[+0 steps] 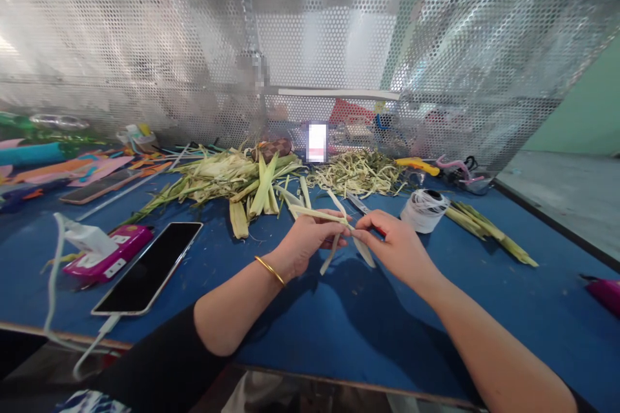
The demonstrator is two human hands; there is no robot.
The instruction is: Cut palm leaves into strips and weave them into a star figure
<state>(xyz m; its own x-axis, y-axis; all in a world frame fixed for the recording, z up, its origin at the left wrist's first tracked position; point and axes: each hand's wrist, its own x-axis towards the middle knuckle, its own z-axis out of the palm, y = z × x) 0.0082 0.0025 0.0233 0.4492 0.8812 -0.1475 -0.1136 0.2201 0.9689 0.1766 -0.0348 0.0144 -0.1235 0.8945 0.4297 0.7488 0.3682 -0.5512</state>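
Note:
Above the blue tabletop my two hands meet over a small crossing of pale leaf strips [325,263]. My left hand [310,239], below a gold bangle, pinches the strips near where they cross. From the other side, the thumb and fingers of my right hand [387,239] are closed on the same crossing. Loose strip ends stick out up, left and downward. Just behind my hands lies a pair of scissors [357,202], its handles partly hidden by my right hand. A spool of white thread [424,211] stands right of my right hand.
Leaf husks [217,174] and a heap of shredded strips [356,172] lie behind my hands. On the left are a charging phone [148,269] and a magenta power strip [116,255]. Stalks [494,232] lie right. A perforated metal screen [324,39] borders the back.

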